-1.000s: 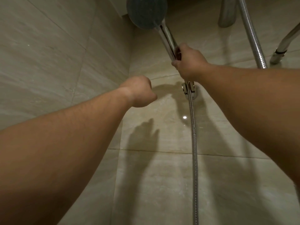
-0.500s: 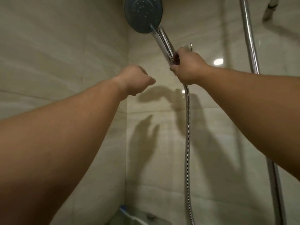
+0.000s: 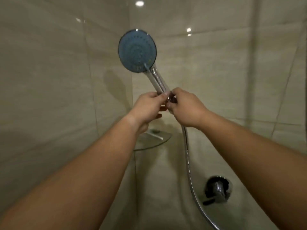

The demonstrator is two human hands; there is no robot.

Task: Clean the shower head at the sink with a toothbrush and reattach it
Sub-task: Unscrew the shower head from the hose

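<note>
The shower head has a round blue-grey face with rings of nozzles and a chrome handle that slants down to the right. My right hand grips the bottom of the handle where the metal hose joins it. My left hand pinches the lower handle from the left, just above the joint. The hose hangs from under my right hand and curves away to the lower right. No toothbrush is in sight.
Beige tiled walls meet in a corner behind the shower head. A glass corner shelf sits just below my left wrist. A chrome mixer valve with a dark plate is on the wall at the lower right.
My left hand, a loose fist apart from the handle before, has come across and taken hold of it next to my right hand. The view has tilted, so the shower head sits lower in frame.
</note>
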